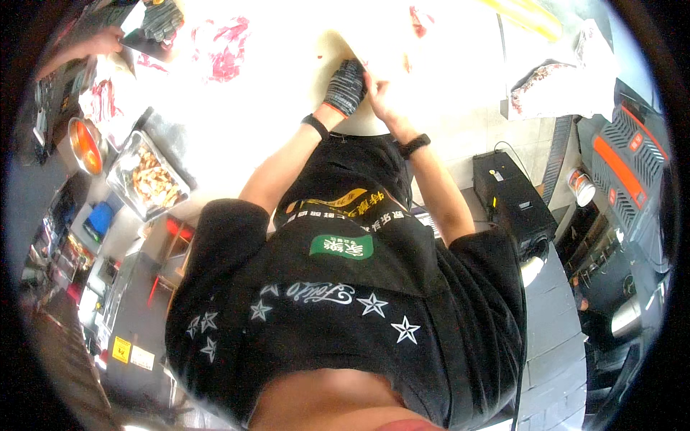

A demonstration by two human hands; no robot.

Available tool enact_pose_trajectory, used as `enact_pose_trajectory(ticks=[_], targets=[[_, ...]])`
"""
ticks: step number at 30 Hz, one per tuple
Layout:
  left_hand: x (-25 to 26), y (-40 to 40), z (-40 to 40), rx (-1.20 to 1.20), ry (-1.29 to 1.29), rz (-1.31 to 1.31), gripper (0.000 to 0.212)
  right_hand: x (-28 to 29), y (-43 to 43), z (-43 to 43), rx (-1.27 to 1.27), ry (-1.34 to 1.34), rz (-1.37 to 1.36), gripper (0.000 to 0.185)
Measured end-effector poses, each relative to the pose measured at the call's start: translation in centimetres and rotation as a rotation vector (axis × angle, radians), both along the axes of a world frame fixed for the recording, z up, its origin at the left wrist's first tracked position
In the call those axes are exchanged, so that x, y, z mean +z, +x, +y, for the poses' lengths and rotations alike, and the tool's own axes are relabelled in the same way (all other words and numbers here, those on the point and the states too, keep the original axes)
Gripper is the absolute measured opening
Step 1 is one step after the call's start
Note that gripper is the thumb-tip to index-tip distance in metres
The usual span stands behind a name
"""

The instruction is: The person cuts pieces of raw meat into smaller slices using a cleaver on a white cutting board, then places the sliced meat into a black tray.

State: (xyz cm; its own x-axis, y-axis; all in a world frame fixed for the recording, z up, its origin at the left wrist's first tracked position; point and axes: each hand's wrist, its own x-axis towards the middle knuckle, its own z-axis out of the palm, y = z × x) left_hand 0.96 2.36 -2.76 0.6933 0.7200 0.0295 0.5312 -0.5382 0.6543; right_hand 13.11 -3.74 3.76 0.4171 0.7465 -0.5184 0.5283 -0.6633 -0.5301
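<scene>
My left hand (346, 89) wears a dark grey knitted glove with an orange cuff edge. It rests over a pale, rounded board or table edge (372, 125) in front of my apron. Bare and close against the glove's right side is my right hand (384, 99), its thumb side towards the glove. Strong glare washes out the area around the fingers, so whether either hand grips something is unclear. Raw red meat (221, 51) lies on the white surface ahead to the left. Small meat pieces (420, 21) lie ahead to the right.
At upper left, another person's bare hand (110, 40) holds a blade beside a gloved hand (161, 21). A metal tray of pale pieces (153, 180) and a bowl with orange contents (86, 145) stand left. A black box-shaped appliance (509, 196) is at right.
</scene>
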Motion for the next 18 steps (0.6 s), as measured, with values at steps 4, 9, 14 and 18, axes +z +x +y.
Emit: enact_pose_trajectory(ticks=[4, 9, 14, 18], targets=[[-1.4, -0.3, -0.1, 0.014, -0.051, 0.125, 0.021, 0.2, 0.0, 1.0, -0.021, 0.033, 0.010, 0.069], [0.0, 0.5, -0.1, 0.061, -0.034, 0.139, 0.021, -2.6, 2.2, -2.0, -0.364, 0.267, 0.177, 0.063], [0.5, 0.3, 0.6, 0.071, -0.047, 0.058, 0.026, 1.6, 3.0, -1.5, -0.801, 0.123, 0.662, 0.060], [0.3, 0.4, 0.1, 0.085, -0.018, 0.083, 0.027, -0.8, 3.3, -3.4, -0.362, 0.124, 0.164, 0.065]])
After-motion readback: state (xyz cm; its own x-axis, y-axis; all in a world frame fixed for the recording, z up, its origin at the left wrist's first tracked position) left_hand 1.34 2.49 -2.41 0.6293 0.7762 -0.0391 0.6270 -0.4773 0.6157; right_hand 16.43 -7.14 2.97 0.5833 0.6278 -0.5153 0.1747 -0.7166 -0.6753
